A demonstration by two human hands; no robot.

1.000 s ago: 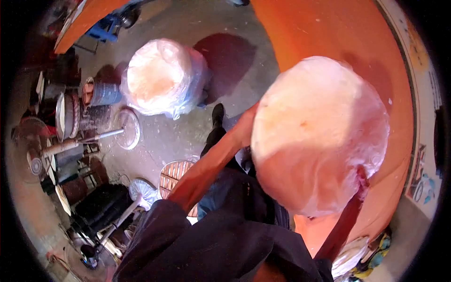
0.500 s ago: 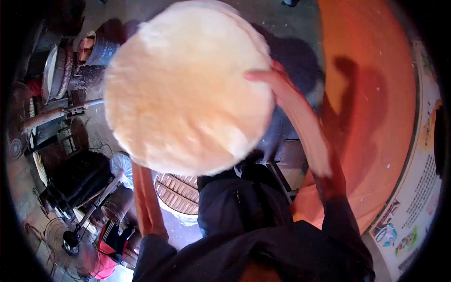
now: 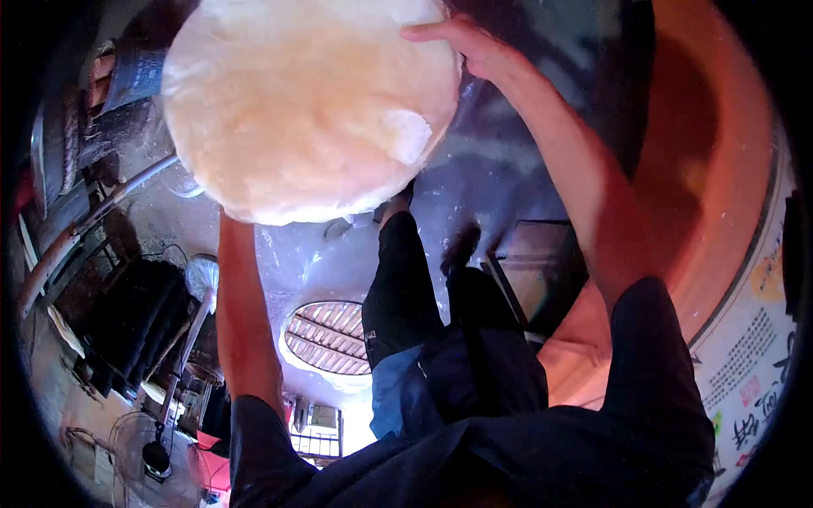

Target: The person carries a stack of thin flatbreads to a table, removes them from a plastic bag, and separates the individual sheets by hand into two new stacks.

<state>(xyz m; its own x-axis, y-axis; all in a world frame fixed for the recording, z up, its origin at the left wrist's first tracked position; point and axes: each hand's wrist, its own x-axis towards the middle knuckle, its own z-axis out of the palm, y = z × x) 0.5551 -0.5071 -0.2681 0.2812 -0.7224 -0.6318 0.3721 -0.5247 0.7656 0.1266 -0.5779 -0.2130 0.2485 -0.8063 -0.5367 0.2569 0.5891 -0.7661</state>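
A large round cream-white disc [image 3: 296, 110], soft and puffy with a fuzzy edge, fills the upper middle of the view and runs off its top. My right hand [image 3: 466, 42] grips its right rim, the thumb flat on the near face and the fingers behind. From the lower left my left forearm [image 3: 241, 305] reaches up to the disc's lower edge; the hand itself is hidden behind the disc. A small paler patch [image 3: 408, 135] shows on the disc's lower right.
Below stands a round slatted tray [image 3: 329, 340] with a pale rim. A long pole [image 3: 102, 212] slants in from the left, above a dark stack [image 3: 140, 317] and a fan [image 3: 157, 457]. On the right are an orange surface [image 3: 703, 212] and a printed banner [image 3: 745, 356].
The disc has moved up and slightly left in view, with both arms stretched further out. More of the floor, the tray and my legs now shows beneath it.
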